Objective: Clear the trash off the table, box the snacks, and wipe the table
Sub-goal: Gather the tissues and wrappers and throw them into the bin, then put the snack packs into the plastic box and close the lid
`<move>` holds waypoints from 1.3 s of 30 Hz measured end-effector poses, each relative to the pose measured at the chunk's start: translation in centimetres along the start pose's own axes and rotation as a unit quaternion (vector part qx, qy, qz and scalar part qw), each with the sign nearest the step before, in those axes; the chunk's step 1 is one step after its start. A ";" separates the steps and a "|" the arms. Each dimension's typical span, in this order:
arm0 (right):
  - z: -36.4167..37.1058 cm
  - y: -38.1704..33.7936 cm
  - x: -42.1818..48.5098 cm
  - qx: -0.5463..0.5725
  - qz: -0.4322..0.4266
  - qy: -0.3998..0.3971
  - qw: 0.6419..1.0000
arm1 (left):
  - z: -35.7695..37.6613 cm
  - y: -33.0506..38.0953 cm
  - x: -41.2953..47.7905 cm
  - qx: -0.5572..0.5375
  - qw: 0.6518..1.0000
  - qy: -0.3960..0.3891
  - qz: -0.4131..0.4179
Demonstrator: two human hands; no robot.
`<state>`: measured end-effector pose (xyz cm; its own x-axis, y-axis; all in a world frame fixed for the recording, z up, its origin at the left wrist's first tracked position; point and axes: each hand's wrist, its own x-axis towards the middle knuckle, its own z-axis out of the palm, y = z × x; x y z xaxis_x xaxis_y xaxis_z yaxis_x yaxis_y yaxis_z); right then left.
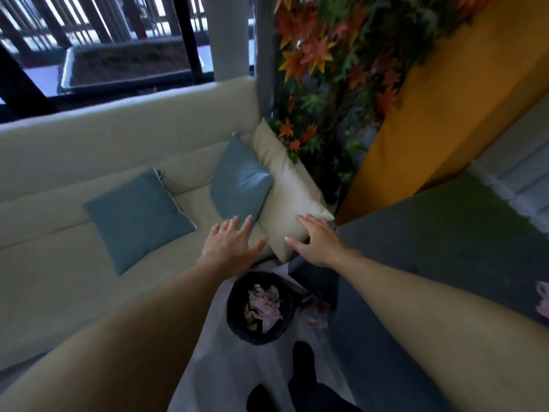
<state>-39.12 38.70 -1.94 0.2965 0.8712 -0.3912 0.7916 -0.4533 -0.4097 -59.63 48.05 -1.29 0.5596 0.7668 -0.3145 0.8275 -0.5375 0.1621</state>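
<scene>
A round black trash bin (237,328) stands on the floor below my arms, with crumpled pink and white wrappers (264,304) inside. Another crumpled wrapper (316,310) lies on the floor just right of the bin. My left hand (228,248) is open, fingers spread, hovering above the bin near the sofa's front edge. My right hand (318,242) is also open and empty, its fingers resting against the lower corner of a cream cushion (291,191). The dark grey table (445,248) lies to the right, under my right forearm.
A cream sofa (59,263) fills the left side, with two blue cushions (136,218) on it. Autumn-leaf foliage (326,84) and an orange wall panel (445,114) stand behind. A pink item (543,301) shows at the table's right edge. My feet (303,361) are below the bin.
</scene>
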 end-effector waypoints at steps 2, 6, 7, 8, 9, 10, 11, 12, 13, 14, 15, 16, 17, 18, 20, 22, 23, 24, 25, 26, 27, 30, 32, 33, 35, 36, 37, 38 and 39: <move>-1.7 0.4 -1.5 0.008 0.009 0.015 1.000 | -1.8 1.5 -0.3 0.005 1.000 0.008 0.018; -4.4 2.0 -4.5 0.029 0.029 0.038 0.998 | -4.6 5.0 -0.9 0.012 0.998 0.015 0.059; -5.0 2.6 -5.3 0.034 0.036 0.045 0.998 | -5.1 6.0 -0.9 0.013 0.997 0.016 0.070; -5.6 3.3 -6.1 0.037 0.044 0.051 0.997 | -5.4 7.1 -1.0 0.015 0.996 0.016 0.082; -6.1 4.0 -6.8 0.040 0.053 0.056 0.996 | -5.7 8.2 -1.1 0.017 0.995 0.016 0.092; -6.6 4.9 -7.6 0.042 0.061 0.062 0.995 | -5.9 9.4 -1.2 0.020 0.994 0.017 0.104; -7.0 5.8 -8.4 0.045 0.069 0.067 0.994 | -6.1 10.6 -1.2 0.021 0.993 0.017 0.115; -7.5 6.8 -9.3 0.048 0.077 0.074 0.993 | -6.1 11.8 -1.1 0.022 0.992 0.017 0.127; -8.0 7.9 -10.2 0.052 0.086 0.081 0.992 | -6.2 13.1 -1.0 0.023 0.990 0.015 0.140; -8.5 9.0 -11.1 0.057 0.095 0.087 0.990 | -6.2 14.5 -0.9 0.023 0.988 0.013 0.154; -8.9 10.3 -12.0 0.061 0.104 0.094 0.988 | -6.2 15.9 -0.8 0.024 0.986 0.008 0.166; -9.4 11.5 -12.9 0.064 0.113 0.100 0.986 | -6.3 17.4 -0.8 0.026 0.984 0.004 0.177; -9.9 12.9 -13.7 0.066 0.121 0.107 0.985 | -6.2 19.0 -0.6 0.028 0.982 0.000 0.187; -10.4 14.3 -14.5 0.065 0.130 0.115 0.983 | -6.2 20.6 -0.6 0.034 0.980 0.001 0.195; -11.3 17.2 -16.0 0.059 0.152 0.135 0.977 | -6.1 24.2 -0.3 0.048 0.976 0.004 0.211; -12.2 20.3 -17.6 0.056 0.175 0.154 0.971 | -5.9 27.9 -0.1 0.056 0.972 -0.007 0.229; -12.6 21.7 -18.5 0.056 0.186 0.162 0.968 | -5.6 29.6 -0.1 0.061 0.969 -0.014 0.239; -12.9 23.2 -19.4 0.058 0.195 0.171 0.964 | -5.3 31.4 0.0 0.066 0.966 -0.019 0.248; -13.1 24.6 -20.2 0.057 0.204 0.177 0.961 | -4.9 33.1 0.1 0.071 0.964 -0.023 0.256; -13.4 26.1 -20.9 0.055 0.213 0.183 0.958 | -4.6 34.8 0.2 0.075 0.961 -0.026 0.264; -13.7 27.7 -21.8 0.054 0.222 0.189 0.955 | -4.2 36.7 0.4 0.080 0.958 -0.030 0.273; -13.9 31.7 -23.5 0.075 0.240 0.195 0.948 | -3.1 41.2 0.5 0.095 0.950 -0.037 0.294; -13.9 33.8 -24.3 0.091 0.247 0.195 0.945 | -2.3 43.4 0.6 0.101 0.946 -0.041 0.306; -14.0 35.0 -24.9 0.095 0.253 0.197 0.942 | -1.8 44.8 0.7 0.102 0.943 -0.043 0.312; -13.8 37.1 -26.1 0.103 0.266 0.200 0.937 | -0.8 47.2 0.7 0.101 0.940 -0.048 0.322; -13.7 38.1 -26.7 0.109 0.273 0.202 0.934 | -0.3 48.4 0.6 0.101 0.938 -0.052 0.328; -13.6 39.2 -27.3 0.114 0.279 0.207 0.931 | 0.2 49.6 0.5 0.103 0.935 -0.055 0.334; -13.4 40.2 -27.9 0.117 0.285 0.212 0.927 | 0.6 50.6 0.4 0.105 0.932 -0.057 0.342; -13.3 41.2 -28.4 0.119 0.292 0.214 0.924 | 1.0 51.6 0.4 0.106 0.929 -0.060 0.350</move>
<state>-7.85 -2.24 3.25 0.8609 0.4357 -0.2626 0.3042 -0.8547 -0.4207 -16.78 20.25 6.00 0.9377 0.1646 -0.3059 0.2273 -0.9567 0.1818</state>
